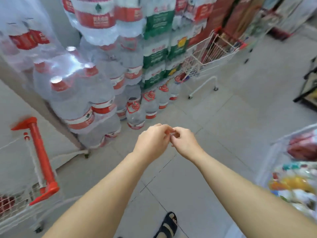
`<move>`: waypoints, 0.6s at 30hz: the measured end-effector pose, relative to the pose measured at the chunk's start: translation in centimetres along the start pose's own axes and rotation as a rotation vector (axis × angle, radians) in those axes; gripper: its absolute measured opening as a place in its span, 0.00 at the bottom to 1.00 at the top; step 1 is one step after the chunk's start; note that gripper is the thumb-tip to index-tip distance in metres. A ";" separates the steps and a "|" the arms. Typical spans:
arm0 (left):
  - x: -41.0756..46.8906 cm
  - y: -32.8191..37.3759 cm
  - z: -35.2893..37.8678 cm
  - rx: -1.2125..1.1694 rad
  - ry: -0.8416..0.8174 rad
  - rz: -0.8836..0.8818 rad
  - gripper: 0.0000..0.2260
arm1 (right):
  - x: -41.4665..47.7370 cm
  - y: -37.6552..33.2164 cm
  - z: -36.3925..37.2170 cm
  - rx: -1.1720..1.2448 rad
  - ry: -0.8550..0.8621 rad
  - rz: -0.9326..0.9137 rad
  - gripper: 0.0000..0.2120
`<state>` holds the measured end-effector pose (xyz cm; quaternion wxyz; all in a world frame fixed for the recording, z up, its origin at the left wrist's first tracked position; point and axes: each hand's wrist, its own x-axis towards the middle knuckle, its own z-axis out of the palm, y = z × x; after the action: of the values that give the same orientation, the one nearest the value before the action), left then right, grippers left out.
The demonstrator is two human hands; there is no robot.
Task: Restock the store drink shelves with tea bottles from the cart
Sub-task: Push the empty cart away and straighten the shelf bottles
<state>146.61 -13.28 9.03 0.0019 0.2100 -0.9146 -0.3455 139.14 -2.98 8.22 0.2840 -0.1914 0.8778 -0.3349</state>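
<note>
My left hand (152, 140) and my right hand (185, 141) meet in front of me above the tiled floor. Their fingers are curled and the fingertips touch each other. No bottle is in either hand. A wire cart (15, 208) with a red handle (40, 158) stands at my lower left, well apart from both hands. Its load is mostly out of frame; only blurred dark red shapes show in the basket. I see no clear tea bottle.
Shrink-wrapped packs of large water bottles (82, 100) are stacked at left, with green packs (157, 54) behind them. Single water jugs (135, 114) line the floor. A second wire cart (211, 54) stands at the far right. A shelf of colourful goods (295, 182) is at right. My sandalled foot (169, 225) is below.
</note>
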 end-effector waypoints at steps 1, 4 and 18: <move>1.5 3.3 1.3 0.008 -0.026 0.048 0.12 | -0.1 1.8 -3.3 0.034 0.059 0.031 0.06; 5.3 13.3 5.1 0.022 -0.105 0.188 0.12 | -1.5 7.1 -12.9 0.136 0.272 0.126 0.06; 13.9 42.4 22.8 0.060 -0.533 0.611 0.13 | -9.9 28.0 -37.6 0.344 0.894 0.583 0.11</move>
<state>114.36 24.31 16.52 -0.1388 -0.1686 -0.9131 -0.3443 119.13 39.95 15.45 -0.0077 0.2689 0.8621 -0.4294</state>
